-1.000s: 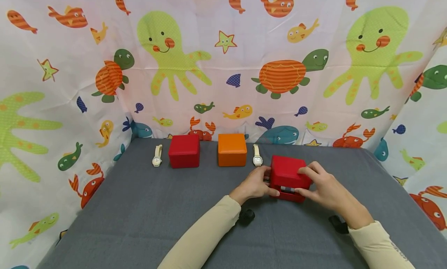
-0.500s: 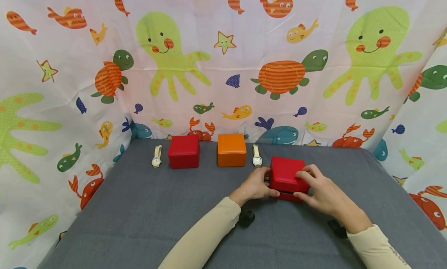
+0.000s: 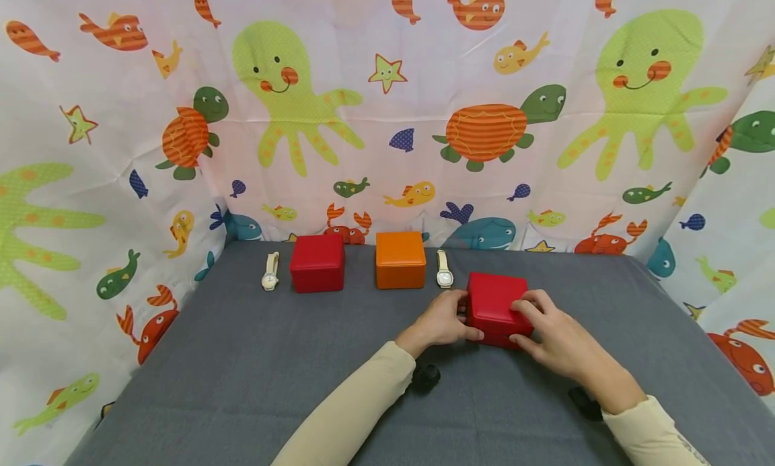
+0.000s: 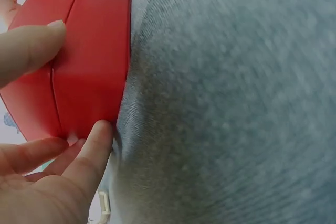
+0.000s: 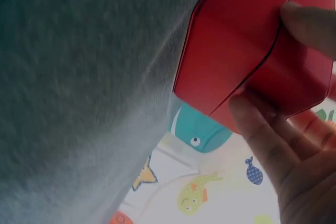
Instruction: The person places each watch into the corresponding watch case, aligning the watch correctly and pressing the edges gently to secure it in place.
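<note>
A red box (image 3: pixel 496 298) with a hinged lid sits on the grey cloth at right of centre, its lid down. My left hand (image 3: pixel 437 323) grips its left side, with the thumb on the front and the fingers along the side, as the left wrist view also shows. On the other side, my right hand (image 3: pixel 560 338) holds the lid, its thumb near the front seam and its fingers on the top and right side. In the right wrist view only a thin dark seam (image 5: pixel 261 63) parts lid and base. Whatever is inside is hidden.
Behind the hands stand another red box (image 3: pixel 317 264) and an orange box (image 3: pixel 400 261). A pale-strapped watch (image 3: pixel 270 272) lies at far left, and a second watch (image 3: pixel 444 269) beside the orange box. A patterned curtain (image 3: pixel 387 136) rises behind the grey cloth (image 3: pixel 339 345).
The lid of the held red box has come down. A dark gap at the front, with a dark and silvery thing inside, has closed up. The right hand moved slightly left with it.
</note>
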`<state>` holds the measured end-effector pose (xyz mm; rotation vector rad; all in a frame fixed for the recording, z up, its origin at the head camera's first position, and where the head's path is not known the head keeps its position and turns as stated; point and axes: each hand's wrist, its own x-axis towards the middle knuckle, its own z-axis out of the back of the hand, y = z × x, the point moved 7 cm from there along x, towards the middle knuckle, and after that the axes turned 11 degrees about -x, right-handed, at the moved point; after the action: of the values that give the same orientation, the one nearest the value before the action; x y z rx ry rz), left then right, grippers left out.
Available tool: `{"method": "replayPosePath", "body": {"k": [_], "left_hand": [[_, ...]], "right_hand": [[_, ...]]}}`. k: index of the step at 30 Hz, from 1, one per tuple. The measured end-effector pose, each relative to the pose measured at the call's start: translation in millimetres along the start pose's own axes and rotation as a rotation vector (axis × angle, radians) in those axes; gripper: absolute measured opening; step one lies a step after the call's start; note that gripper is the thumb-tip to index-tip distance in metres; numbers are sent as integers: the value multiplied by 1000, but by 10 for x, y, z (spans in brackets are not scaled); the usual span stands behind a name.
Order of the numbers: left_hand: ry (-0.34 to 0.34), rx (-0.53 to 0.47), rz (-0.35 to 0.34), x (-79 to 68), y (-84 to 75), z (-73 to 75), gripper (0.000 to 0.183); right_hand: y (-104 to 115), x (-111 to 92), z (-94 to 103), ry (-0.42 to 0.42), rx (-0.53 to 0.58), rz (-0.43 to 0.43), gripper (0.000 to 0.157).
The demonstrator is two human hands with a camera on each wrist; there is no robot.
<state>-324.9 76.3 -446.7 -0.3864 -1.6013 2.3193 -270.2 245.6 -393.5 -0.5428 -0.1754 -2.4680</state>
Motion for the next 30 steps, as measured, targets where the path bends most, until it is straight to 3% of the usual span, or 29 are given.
{"method": "replayPosePath", "body": {"k": [3,8,12,20,30], "left_hand": [[-14,-2,-7,-25,-25,14,76],[-47,-25,-43,-93,-113,37,66],[-77,-32,-54,-157,-186,58,59],[-101,-13,-69,-196,-237,60,55],[-129,-28,-104,-18,-232,24,52]], "right_hand": [[-47,-38,-19,29,75,-108,67],[-161,-120,-73,111,300,-360,82],[-203,-164,-120,175,415,-485,84],[-236,-192,-153,200,458,-526,76],[-388,-150,-171,180,459,-508,75]]}}
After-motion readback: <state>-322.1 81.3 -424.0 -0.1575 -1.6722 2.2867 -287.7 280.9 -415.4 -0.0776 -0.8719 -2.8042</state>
